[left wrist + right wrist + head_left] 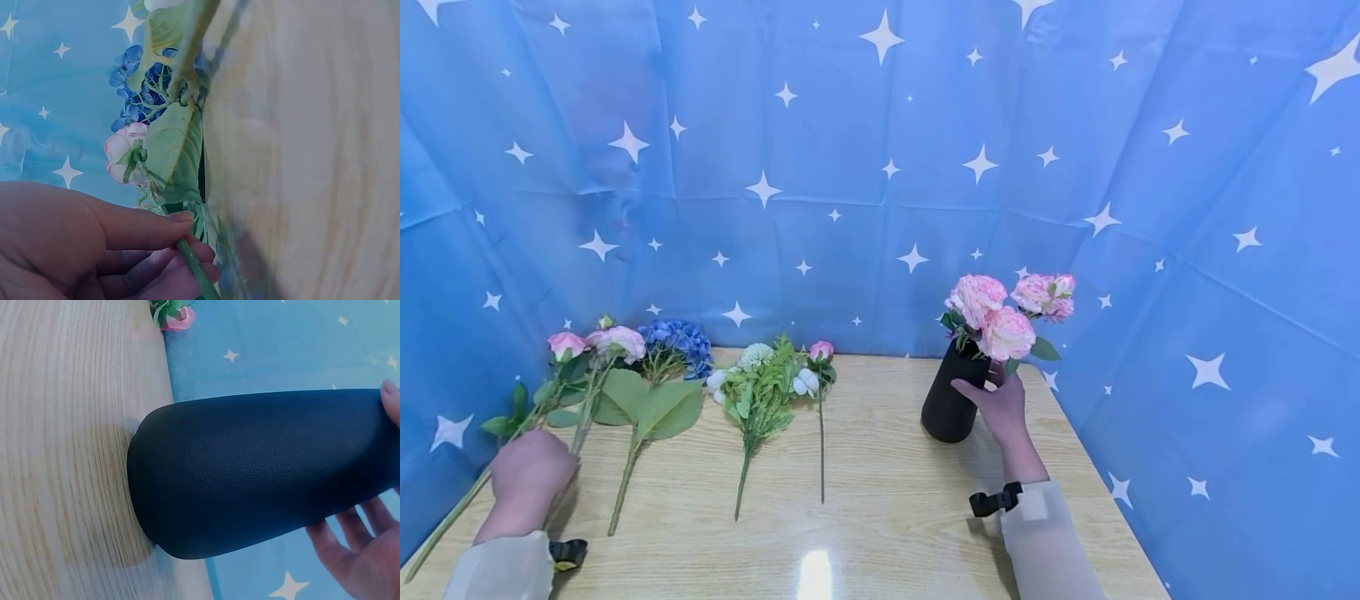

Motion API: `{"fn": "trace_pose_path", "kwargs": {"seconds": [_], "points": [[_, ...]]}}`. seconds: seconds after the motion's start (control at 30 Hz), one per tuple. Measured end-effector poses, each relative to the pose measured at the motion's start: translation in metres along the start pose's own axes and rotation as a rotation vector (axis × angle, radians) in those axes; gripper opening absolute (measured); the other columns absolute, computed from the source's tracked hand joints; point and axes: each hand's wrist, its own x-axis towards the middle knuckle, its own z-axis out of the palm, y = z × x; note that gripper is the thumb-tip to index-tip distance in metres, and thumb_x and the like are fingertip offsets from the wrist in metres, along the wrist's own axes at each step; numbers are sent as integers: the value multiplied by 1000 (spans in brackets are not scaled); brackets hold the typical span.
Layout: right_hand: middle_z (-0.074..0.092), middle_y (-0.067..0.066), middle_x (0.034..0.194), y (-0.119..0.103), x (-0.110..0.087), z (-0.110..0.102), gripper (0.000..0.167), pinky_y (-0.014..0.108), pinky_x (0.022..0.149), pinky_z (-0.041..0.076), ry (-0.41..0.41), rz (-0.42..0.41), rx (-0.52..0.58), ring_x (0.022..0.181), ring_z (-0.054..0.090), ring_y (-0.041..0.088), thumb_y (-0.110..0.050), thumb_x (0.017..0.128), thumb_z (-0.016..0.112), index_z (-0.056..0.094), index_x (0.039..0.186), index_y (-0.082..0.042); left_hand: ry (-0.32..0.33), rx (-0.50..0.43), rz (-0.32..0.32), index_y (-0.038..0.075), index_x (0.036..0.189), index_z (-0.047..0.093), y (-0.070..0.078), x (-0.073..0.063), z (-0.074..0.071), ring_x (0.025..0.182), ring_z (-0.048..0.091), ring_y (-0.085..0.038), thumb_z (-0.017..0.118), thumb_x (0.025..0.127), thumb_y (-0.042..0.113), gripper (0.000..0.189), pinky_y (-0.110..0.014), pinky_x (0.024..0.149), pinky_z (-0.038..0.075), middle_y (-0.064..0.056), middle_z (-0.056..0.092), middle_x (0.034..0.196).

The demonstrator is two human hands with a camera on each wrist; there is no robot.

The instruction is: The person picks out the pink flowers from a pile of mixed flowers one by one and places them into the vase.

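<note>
My left hand (533, 467) is low over the flowers at the table's left side. In the left wrist view, its thumb and fingers pinch a thin green flower stem (198, 270); a pale pink flower (127, 153) shows just beyond the fingertips. On the right, my right hand (1006, 408) grips a black vase (951, 408) near its mouth, thumb on the near side and fingers around the other. The vase leans a little, its base at the tabletop. Several ruffled pink flowers (1006, 333) with green leaves stand in it.
Beside the left hand lie a pink bud (567, 345) and a blue hydrangea (677, 342) with broad leaves. A green-and-white spray (756, 400) and a single pink rose (822, 351) lie mid-table. A blue starred curtain (842, 167) surrounds the wooden table (880, 467).
</note>
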Motion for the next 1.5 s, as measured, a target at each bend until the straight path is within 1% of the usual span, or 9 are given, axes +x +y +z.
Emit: {"fn": "trace_pose_path", "kwargs": {"seconds": [0.1,0.17,0.33,0.5,0.9,0.97,1.2,1.37,1.5], "points": [[49,19,157,1,-1,0,92,59,112,50,0,5,5,142,52,39,-35,91,87,35,165,-22,30,-26,14,18,56,48,0,0,1,60,50,-25,64,94,15,42,-37,54,39,0,47,57],[49,18,158,1,-1,0,92,58,111,50,2,6,10,143,52,38,-35,91,87,35,165,-23,51,-49,19,16,58,54,0,0,1,62,53,-28,66,95,14,39,-37,55,37,-1,50,58],[47,14,162,1,-1,2,94,51,109,53,7,15,20,144,52,34,-39,91,87,34,167,-26,83,-86,-11,0,83,75,2,3,4,84,68,-49,69,94,13,18,-52,69,46,-25,74,87],[46,13,164,1,-1,6,95,53,111,52,7,20,34,146,51,34,-39,91,86,32,168,-27,99,-129,-61,-11,106,74,6,3,6,101,63,-58,69,95,14,28,-66,86,45,-36,72,111],[46,18,164,-3,-1,5,90,58,117,47,-11,6,22,148,48,38,-33,94,83,32,167,-19,221,-192,18,-11,114,72,13,-4,3,99,63,-56,67,98,16,32,-62,85,41,-34,72,112],[48,18,162,-4,0,1,86,54,115,50,-16,0,13,148,49,38,-32,95,82,35,166,-17,265,-196,31,-9,114,73,15,-4,2,96,65,-54,68,98,17,31,-58,80,44,-33,74,110],[54,15,152,-4,5,-17,67,15,92,52,-43,-69,15,142,54,37,-21,98,79,46,156,-10,280,-249,13,-9,118,72,28,-3,2,90,69,-47,69,101,22,35,-50,72,44,-29,76,107],[66,-3,124,-3,7,-30,43,14,88,55,47,-111,149,117,65,19,-3,97,72,63,136,-18,277,-302,19,-9,120,72,41,-7,5,87,70,-41,69,100,19,34,-43,69,47,-29,76,108],[70,-2,99,-11,6,-41,36,20,82,63,253,-145,448,93,69,12,13,96,57,69,116,-15,262,-332,36,-7,120,73,55,-9,8,84,71,-35,69,100,20,34,-39,68,50,-26,77,107]]}}
